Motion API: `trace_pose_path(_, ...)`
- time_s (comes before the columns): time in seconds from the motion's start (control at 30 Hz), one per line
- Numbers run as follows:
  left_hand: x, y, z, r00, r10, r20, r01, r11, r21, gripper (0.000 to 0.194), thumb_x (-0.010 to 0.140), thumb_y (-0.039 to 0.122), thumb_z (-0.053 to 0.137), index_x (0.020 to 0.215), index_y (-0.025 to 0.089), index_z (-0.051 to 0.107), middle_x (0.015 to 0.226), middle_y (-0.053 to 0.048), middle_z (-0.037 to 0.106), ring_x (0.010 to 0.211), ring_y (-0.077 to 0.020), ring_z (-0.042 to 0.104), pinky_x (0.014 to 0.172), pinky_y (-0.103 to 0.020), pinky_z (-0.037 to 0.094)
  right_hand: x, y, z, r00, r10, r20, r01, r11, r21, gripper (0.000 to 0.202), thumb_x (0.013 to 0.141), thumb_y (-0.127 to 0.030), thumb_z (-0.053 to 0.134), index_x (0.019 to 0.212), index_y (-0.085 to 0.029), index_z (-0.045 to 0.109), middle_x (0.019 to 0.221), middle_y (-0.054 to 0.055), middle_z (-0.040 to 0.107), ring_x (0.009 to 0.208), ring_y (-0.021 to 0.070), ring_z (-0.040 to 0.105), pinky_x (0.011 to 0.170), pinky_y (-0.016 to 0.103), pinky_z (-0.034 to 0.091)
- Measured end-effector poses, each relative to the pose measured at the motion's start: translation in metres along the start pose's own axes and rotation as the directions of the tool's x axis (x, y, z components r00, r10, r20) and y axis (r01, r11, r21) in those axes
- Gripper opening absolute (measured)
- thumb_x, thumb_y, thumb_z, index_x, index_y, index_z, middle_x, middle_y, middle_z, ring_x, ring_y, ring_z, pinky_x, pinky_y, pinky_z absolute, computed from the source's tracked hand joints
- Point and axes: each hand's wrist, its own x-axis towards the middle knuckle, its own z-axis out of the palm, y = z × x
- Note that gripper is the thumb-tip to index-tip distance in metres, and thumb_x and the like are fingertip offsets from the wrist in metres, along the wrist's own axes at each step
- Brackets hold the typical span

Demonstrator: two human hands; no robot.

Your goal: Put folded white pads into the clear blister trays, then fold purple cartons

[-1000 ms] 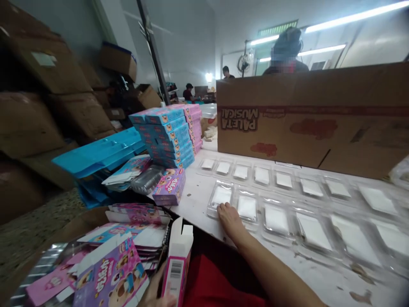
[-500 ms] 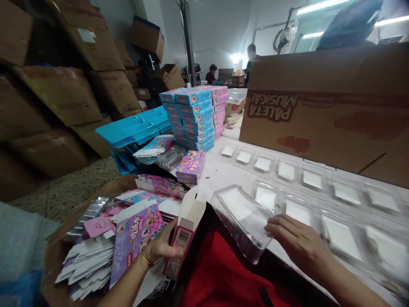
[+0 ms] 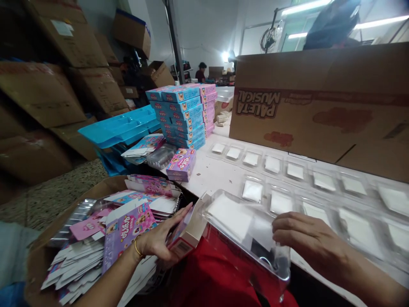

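My left hand is wrapped round a small printed carton, whose flap stands open towards the right. A clear plastic tray with white material inside lies slanted over my lap. Its left end meets the carton's open mouth; whether it has entered is hard to tell. My right hand grips the tray's far right edge with curled fingers. The thumb is hidden behind them. Below my left hand, a large open cardboard box holds flat printed cartons, among them a purple carton.
Rows of clear trays with white inserts cover the white table. A purple box stands near its left edge, before stacked blue boxes. A large cardboard carton stands behind the trays. A person is far back.
The carton has turned so that its mouth faces the tray. My right hand has brought the tray left and down over my lap, against the carton. The view has shifted slightly right.
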Motion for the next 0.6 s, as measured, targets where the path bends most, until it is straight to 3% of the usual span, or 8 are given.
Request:
trace_pose_path(0.1,-0.001,0.001,-0.001,0.994,0.049,0.099,-0.060,0.993,0.103,0.107,0.039,0.032,0.079,0.134,0.024,0.030,0.132,-0.011,0.045,0.125,-0.0362,0.031,0.099,-0.048,0.028,0.000,-0.007,-0.003,1.000,-0.011,0.018,0.011,1.000,-0.015,0.023,0.087,-0.016,0.040,0.094,-0.025,0.060,0.086,0.006,0.064,0.084,0.0159,0.058,0.072,0.029,0.047)
trace_pose_path(0.23,0.001,0.016,0.003,0.983,0.067,0.168,-0.094,0.983,0.160,0.109,0.041,0.035,0.077,0.136,0.024,0.024,0.142,-0.009,0.029,0.128,-0.0367,0.023,0.103,-0.051,0.017,0.005,-0.017,-0.003,0.994,-0.080,0.070,0.079,0.997,0.005,0.024,0.088,-0.016,0.039,0.094,-0.026,0.060,0.084,0.005,0.065,0.080,0.0141,0.059,0.072,0.027,0.047)
trace_pose_path(0.37,0.006,0.027,0.003,0.957,0.046,0.286,-0.102,0.978,0.181,0.108,0.045,0.036,0.075,0.137,0.025,0.019,0.146,-0.007,0.019,0.129,-0.0370,0.019,0.104,-0.053,0.010,0.012,-0.024,-0.012,0.995,-0.089,0.043,0.086,0.993,0.076,0.023,0.089,-0.023,0.040,0.086,-0.026,0.063,0.075,0.004,0.063,0.069,0.0116,0.058,0.066,0.024,0.046)
trace_pose_path(0.43,0.009,0.025,0.003,0.935,0.069,0.349,-0.140,0.973,0.182,0.108,0.046,0.038,0.074,0.138,0.024,0.018,0.146,-0.008,0.018,0.130,-0.0379,0.017,0.104,-0.053,0.011,0.016,-0.026,-0.020,0.994,-0.082,0.067,0.075,0.993,0.095,0.026,0.089,-0.025,0.038,0.081,-0.024,0.063,0.072,0.004,0.062,0.066,0.0114,0.056,0.064,0.024,0.044)
trace_pose_path(0.6,0.020,0.011,0.004,0.843,0.261,0.470,-0.367,0.919,0.147,0.121,0.039,0.039,0.077,0.139,0.023,0.011,0.147,-0.011,0.015,0.129,-0.0393,0.015,0.104,-0.051,0.011,0.024,-0.032,-0.035,0.977,-0.073,0.199,0.053,0.993,0.104,0.030,0.091,-0.018,0.032,0.081,-0.018,0.060,0.072,0.005,0.059,0.068,0.0113,0.053,0.065,0.025,0.040)
